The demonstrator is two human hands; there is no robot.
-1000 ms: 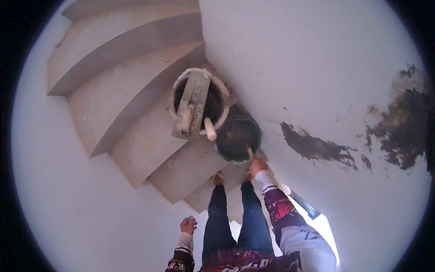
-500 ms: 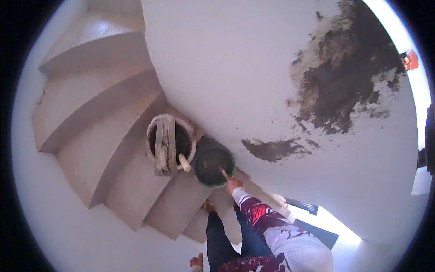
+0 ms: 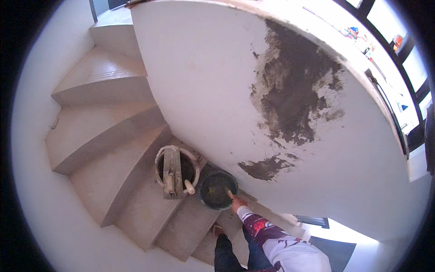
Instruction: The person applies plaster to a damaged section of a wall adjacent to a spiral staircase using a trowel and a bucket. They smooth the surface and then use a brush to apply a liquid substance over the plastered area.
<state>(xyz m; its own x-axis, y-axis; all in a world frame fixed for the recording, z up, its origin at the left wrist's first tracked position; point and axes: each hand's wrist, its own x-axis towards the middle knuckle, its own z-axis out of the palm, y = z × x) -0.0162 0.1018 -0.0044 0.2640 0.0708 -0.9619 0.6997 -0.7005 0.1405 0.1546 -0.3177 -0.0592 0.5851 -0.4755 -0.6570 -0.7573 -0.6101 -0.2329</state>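
At the green bucket (image 3: pixel 201 196) on the stairs, my right hand (image 3: pixel 237 204) is closed round a light-coloured tool handle (image 3: pixel 229 194). The handle leans over the rim, and its far end is down in the dark contents, so I cannot make out the tool's kind. Next to it stands a second bucket (image 3: pixel 196 168) with a pale, mortar-crusted rim. Across its top lies a long plastering float (image 3: pixel 171 159), and a pale rounded handle (image 3: pixel 189 187) sticks out beside the float. My left hand is out of the picture.
A curved white wall (image 3: pixel 199 77) rises along the right, with a large dark wet mortar patch (image 3: pixel 290 90) and a smaller patch (image 3: pixel 263 167) below. Winding stairs (image 3: pixel 99 109) climb to the upper left. My foot (image 3: pixel 218 230) is on a step beside the buckets.
The view has tilted upward, so the buckets and stairs sit lower and the wall's top edge shows. My left hand has left the picture. My right hand still grips the handle.
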